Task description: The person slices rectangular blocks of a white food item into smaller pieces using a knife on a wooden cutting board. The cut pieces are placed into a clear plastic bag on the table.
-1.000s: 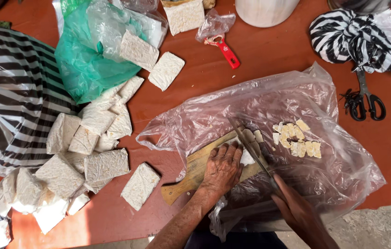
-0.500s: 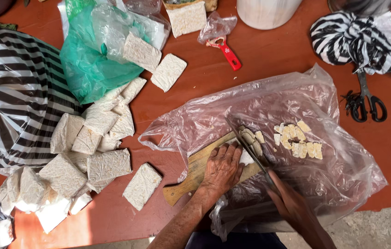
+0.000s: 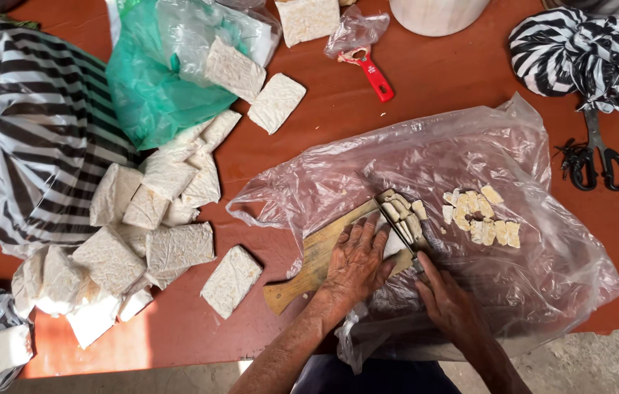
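Since a moment ago our knife [image 3: 397, 222] has shifted slightly left along the block, and the blade now stands just right of our left fingertips. Our left hand [image 3: 357, 261] lies flat, fingers spread and pressing down on the tempeh block [image 3: 395, 244] on the wooden cutting board [image 3: 309, 266]. Our right hand [image 3: 450, 303] is closed around the knife handle, blade pointing far and left. The block is pale, off-white and mostly hidden under our palm; cut slices [image 3: 403, 209] stand at its far end. A loose row of small cream slices [image 3: 481, 219] lies to the right on the clear plastic sheet [image 3: 470, 153] that covers the red table [image 3: 426, 87]. Whole wrapped tempeh blocks [image 3: 156, 219] are piled well to the left.
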